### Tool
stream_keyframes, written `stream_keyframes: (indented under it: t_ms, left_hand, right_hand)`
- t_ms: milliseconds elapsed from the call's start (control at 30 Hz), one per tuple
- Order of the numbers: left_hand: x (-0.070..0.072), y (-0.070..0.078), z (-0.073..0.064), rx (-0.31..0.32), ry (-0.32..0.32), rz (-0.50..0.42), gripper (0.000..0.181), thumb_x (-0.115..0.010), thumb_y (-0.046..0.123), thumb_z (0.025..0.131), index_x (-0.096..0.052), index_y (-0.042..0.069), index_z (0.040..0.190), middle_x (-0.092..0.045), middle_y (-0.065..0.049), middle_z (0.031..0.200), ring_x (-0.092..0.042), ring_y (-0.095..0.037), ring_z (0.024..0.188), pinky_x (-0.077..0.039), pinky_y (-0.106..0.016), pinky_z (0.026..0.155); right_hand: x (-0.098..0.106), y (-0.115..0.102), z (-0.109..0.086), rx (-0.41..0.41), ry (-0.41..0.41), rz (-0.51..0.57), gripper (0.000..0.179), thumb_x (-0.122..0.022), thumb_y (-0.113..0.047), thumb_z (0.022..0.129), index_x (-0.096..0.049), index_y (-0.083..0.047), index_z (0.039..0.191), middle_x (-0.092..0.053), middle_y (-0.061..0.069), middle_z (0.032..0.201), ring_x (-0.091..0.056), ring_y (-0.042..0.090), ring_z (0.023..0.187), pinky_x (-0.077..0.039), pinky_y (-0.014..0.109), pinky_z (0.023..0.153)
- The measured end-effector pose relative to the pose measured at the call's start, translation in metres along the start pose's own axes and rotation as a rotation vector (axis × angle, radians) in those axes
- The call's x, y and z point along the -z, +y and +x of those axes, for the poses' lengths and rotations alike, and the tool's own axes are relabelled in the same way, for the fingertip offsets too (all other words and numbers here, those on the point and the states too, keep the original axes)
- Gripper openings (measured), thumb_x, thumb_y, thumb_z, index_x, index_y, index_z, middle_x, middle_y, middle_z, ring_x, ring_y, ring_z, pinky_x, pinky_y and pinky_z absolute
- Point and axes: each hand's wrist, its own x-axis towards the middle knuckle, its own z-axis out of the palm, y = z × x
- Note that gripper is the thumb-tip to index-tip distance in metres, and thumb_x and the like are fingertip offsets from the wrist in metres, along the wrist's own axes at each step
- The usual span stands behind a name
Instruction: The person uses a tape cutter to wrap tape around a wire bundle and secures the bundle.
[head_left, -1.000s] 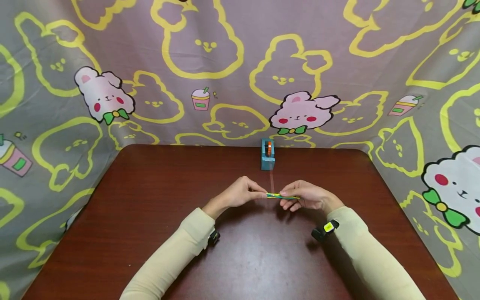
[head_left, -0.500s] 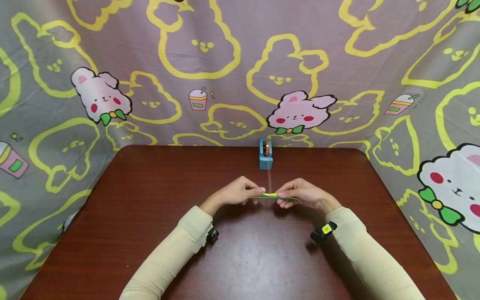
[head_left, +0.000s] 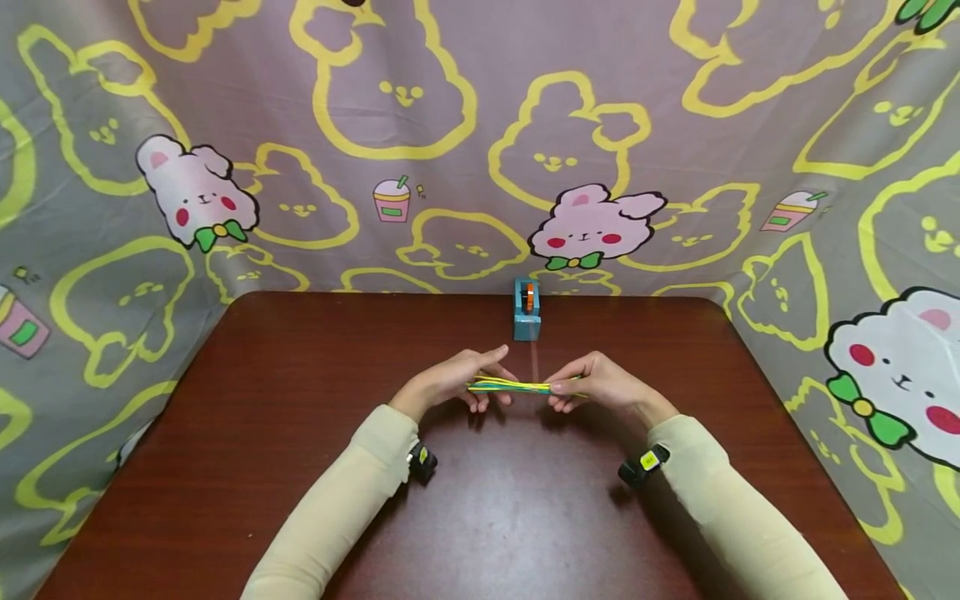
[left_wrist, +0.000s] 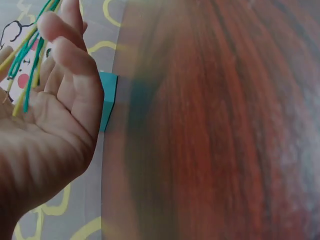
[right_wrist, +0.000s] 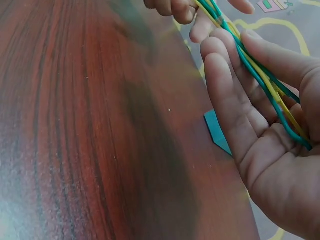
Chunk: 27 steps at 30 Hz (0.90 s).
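Observation:
A bundle of thin green and yellow cords (head_left: 504,385) stretches between both hands above the table. My right hand (head_left: 611,387) pinches it between thumb and fingers; in the right wrist view the cord ends reach back over that palm. My left hand (head_left: 448,379) is loose around the other end, thumb raised off the cords and fingers beneath them. Loose cord tips (left_wrist: 26,95) show over the left palm in the left wrist view. Just beyond the hands stands a blue tape dispenser (head_left: 527,327) with an orange core. A pale see-through strip (head_left: 535,363) runs from its front toward the bundle.
The dark red-brown table (head_left: 300,400) has rounded far corners. A curtain (head_left: 442,108) printed with rabbits and cups hangs behind it and along both sides. Black wrist cameras (head_left: 422,463) sit at both cuffs.
My left hand has slid left along the bundle and lifted its thumb, baring more cord. My right hand keeps its pinch. The view has shifted slightly.

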Motion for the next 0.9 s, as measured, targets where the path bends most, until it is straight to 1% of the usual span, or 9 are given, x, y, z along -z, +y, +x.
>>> stream_keyframes:
  t_ms: [100,233,367,433,567,700,800,900]
  left_hand:
    - [-0.0012,-0.0001,0.0011,0.036,-0.044,-0.033,0.065,-0.048,0.063,0.085,-0.063,0.008,0.115,-0.067,-0.022,0.092,-0.053,-0.017,0.05,-0.048,-0.03,0.049]
    - [-0.0037,0.0007,0.0009,0.043,-0.077,-0.036,0.059,-0.052,0.055,0.088,-0.063,0.004,0.114,-0.068,-0.019,0.086,-0.051,-0.014,0.046,-0.045,-0.026,0.046]
    - [-0.0044,0.0011,-0.0002,0.012,-0.076,-0.022,0.051,-0.055,0.041,0.092,-0.061,-0.005,0.111,-0.067,-0.014,0.078,-0.047,-0.012,0.043,-0.04,-0.024,0.043]
    - [-0.0039,0.0009,-0.0009,0.0,-0.074,-0.014,0.047,-0.057,0.035,0.092,-0.06,-0.008,0.112,-0.066,-0.012,0.075,-0.044,-0.011,0.041,-0.037,-0.023,0.042]
    - [-0.0033,-0.0001,-0.0013,-0.024,-0.075,0.005,0.045,-0.059,0.03,0.092,-0.06,-0.01,0.112,-0.064,-0.007,0.073,-0.036,-0.009,0.04,-0.031,-0.021,0.04]
    - [-0.0033,-0.0005,-0.0007,-0.039,-0.066,0.013,0.043,-0.062,0.029,0.09,-0.062,-0.009,0.11,-0.062,-0.006,0.073,-0.03,-0.008,0.041,-0.026,-0.022,0.041]
    - [-0.0044,-0.0006,0.0,-0.05,-0.042,-0.002,0.033,-0.063,0.023,0.089,-0.066,-0.004,0.107,-0.06,-0.007,0.072,-0.027,-0.008,0.041,-0.023,-0.022,0.041]
    - [-0.0062,0.0002,0.0004,-0.064,-0.01,0.003,0.029,-0.064,0.019,0.089,-0.067,-0.003,0.107,-0.06,-0.007,0.07,-0.026,-0.008,0.042,-0.022,-0.021,0.04]
  right_hand:
    - [-0.0021,-0.0013,-0.0014,0.024,0.017,-0.049,0.025,-0.067,-0.011,0.086,-0.068,0.005,0.104,-0.066,0.025,0.084,-0.066,0.03,0.074,-0.052,0.048,0.069]
    - [-0.0041,-0.0015,-0.0031,0.046,0.043,-0.093,0.023,-0.069,-0.013,0.084,-0.07,0.003,0.102,-0.067,0.023,0.083,-0.065,0.034,0.074,-0.052,0.05,0.069]
    - [-0.0047,-0.0009,-0.0029,0.079,0.06,-0.12,0.021,-0.07,-0.013,0.084,-0.071,-0.001,0.101,-0.068,0.021,0.083,-0.064,0.039,0.074,-0.052,0.05,0.068]
    - [-0.005,-0.0009,-0.0025,0.101,0.059,-0.132,0.02,-0.07,-0.012,0.084,-0.071,-0.001,0.101,-0.068,0.021,0.083,-0.063,0.041,0.074,-0.052,0.051,0.068]
    - [-0.0061,-0.0014,-0.0027,0.132,0.058,-0.146,0.02,-0.069,-0.011,0.084,-0.071,-0.001,0.101,-0.067,0.021,0.084,-0.062,0.044,0.074,-0.051,0.053,0.068]
    - [-0.006,-0.0024,-0.0034,0.126,0.067,-0.167,0.019,-0.069,-0.013,0.084,-0.072,-0.004,0.101,-0.067,0.019,0.084,-0.061,0.045,0.075,-0.051,0.053,0.068]
    - [-0.0044,-0.0052,-0.0039,0.099,0.061,-0.187,0.02,-0.068,-0.014,0.085,-0.07,-0.004,0.103,-0.067,0.021,0.087,-0.06,0.047,0.078,-0.05,0.054,0.07]
    - [-0.0004,-0.0096,-0.0039,0.075,0.051,-0.226,0.023,-0.065,-0.016,0.088,-0.068,-0.003,0.107,-0.067,0.022,0.091,-0.061,0.046,0.08,-0.049,0.055,0.071]
